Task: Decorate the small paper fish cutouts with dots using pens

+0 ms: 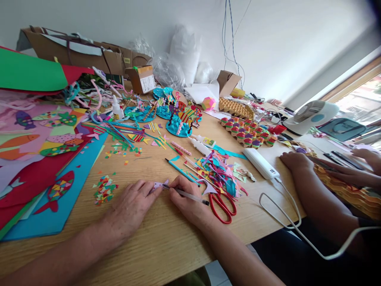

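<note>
Fingers of the right hand (192,206) pinch a clear pen with a black end (192,195), just left of the red-handled scissors (224,207). Past that hand, more to the left of the scissors, the left hand (129,206) holds the edge of a tiny purple spotted paper fish (158,185) on the wooden table (160,254). The pen tip is by its tail, but I can't tell if it touches. It looks like drawing on the fish is the bit being done. That needs the fish kept flat and soft little pen moves. Bright paper scraps (218,169) sit behind the scissors.
</note>
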